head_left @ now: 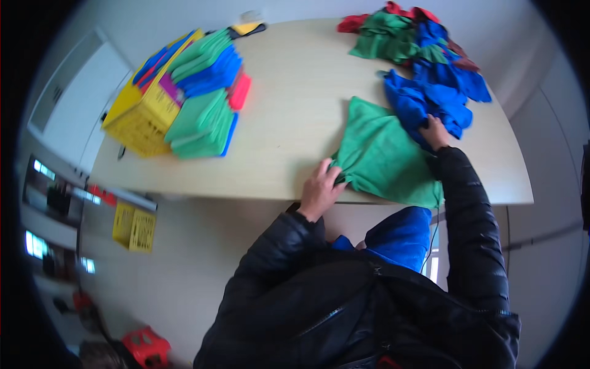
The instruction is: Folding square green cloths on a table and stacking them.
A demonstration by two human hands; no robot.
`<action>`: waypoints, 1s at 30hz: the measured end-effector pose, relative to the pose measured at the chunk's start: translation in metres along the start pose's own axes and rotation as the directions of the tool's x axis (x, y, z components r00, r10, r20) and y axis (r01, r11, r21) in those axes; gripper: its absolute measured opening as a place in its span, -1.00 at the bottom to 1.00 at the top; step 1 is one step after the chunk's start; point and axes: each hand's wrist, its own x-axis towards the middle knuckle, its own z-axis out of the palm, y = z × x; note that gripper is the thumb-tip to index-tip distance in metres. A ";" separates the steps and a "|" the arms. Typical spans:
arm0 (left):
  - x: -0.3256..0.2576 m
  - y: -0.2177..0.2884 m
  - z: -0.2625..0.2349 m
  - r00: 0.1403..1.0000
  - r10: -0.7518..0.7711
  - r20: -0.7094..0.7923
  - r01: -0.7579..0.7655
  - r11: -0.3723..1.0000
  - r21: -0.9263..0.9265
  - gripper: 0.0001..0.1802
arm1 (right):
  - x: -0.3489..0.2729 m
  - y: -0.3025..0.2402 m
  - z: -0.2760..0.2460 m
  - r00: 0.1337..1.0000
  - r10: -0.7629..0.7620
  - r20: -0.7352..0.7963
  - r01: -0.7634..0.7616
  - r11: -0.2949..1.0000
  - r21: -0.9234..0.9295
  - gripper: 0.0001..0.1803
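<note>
A green cloth point(384, 154) lies spread at the table's front edge, its near right corner hanging slightly over. The fingers of my left hand point(321, 189) are closed on its bunched left edge. Farther right, my right hand point(436, 132) is closed at the near side of a crumpled blue cloth point(424, 98), beside the green one; its fingertips are partly hidden in the folds. The blue cloth touches the green cloth's upper right side.
Behind is a heap of crumpled green cloths point(384, 37), with red and blue ones. At left, folded green cloths point(200, 126) and blue ones are stacked against a yellow box point(138, 123) holding more. Another yellow box point(134, 227) stands below the table point(289, 92).
</note>
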 end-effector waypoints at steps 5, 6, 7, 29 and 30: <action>-0.002 -0.009 -0.006 0.998 -0.064 0.013 0.064 0.997 0.035 -0.61 | 0.037 0.051 -0.026 0.992 -0.006 -0.125 0.070 0.857 0.510 -0.69; -0.003 -0.011 -0.006 0.997 -0.077 0.015 0.076 0.997 0.034 -0.61 | 0.040 0.061 -0.043 0.992 0.080 -0.093 0.011 0.699 0.715 -0.70; -0.007 -0.014 -0.011 0.995 -0.099 0.017 0.098 0.994 0.057 -0.61 | 0.040 0.058 -0.068 0.972 0.231 0.033 -0.175 0.628 0.759 -0.66; -0.004 -0.016 0.009 0.996 -0.083 -0.008 0.083 0.996 -0.027 -0.63 | -0.056 0.162 -0.135 0.903 0.390 -0.179 -0.309 0.880 0.361 -0.71; -0.004 -0.016 0.010 0.996 -0.083 -0.015 0.082 0.995 -0.058 -0.64 | -0.065 0.159 -0.131 0.902 0.421 -0.101 -0.376 0.878 0.297 -0.72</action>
